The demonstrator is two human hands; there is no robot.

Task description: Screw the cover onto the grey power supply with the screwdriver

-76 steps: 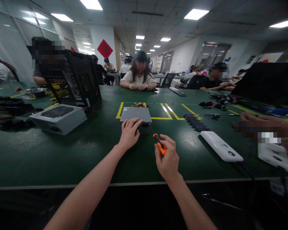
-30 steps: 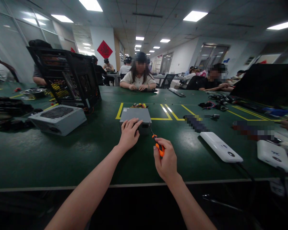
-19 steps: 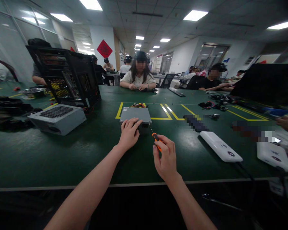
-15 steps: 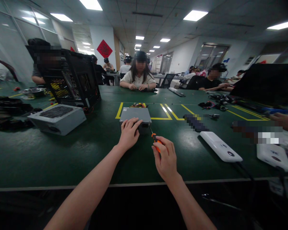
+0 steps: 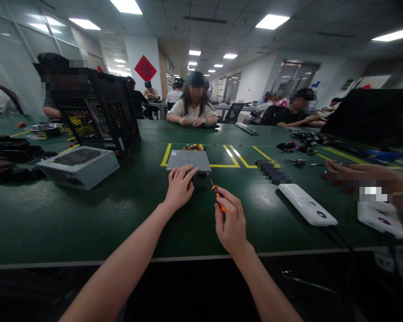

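Note:
A grey metal computer power supply (image 5: 191, 158) lies on the green table in front of me, a bundle of cables (image 5: 192, 146) behind it. My left hand (image 5: 179, 187) rests on its top and near edge with fingers stretched out, bracing it. In my right hand (image 5: 232, 220) is a screwdriver (image 5: 217, 192) with an orange and black handle, pinched between thumb and fingers. Its shaft points up and left to the box's near right corner. Whether the tip sits in a screw is too small to tell.
A second power supply (image 5: 79, 166) stands left, before a black computer case (image 5: 102, 107). On the right lie a white device (image 5: 307, 205) with a cable and, beyond, loose cables (image 5: 297, 145). Another person's hand (image 5: 356, 172) reaches in from the right. Across the table sits a person (image 5: 193, 107).
My right hand has turned slightly around the screwdriver handle, the tip staying at the same corner. My left hand is unchanged. At right, another person's hand has come further in.

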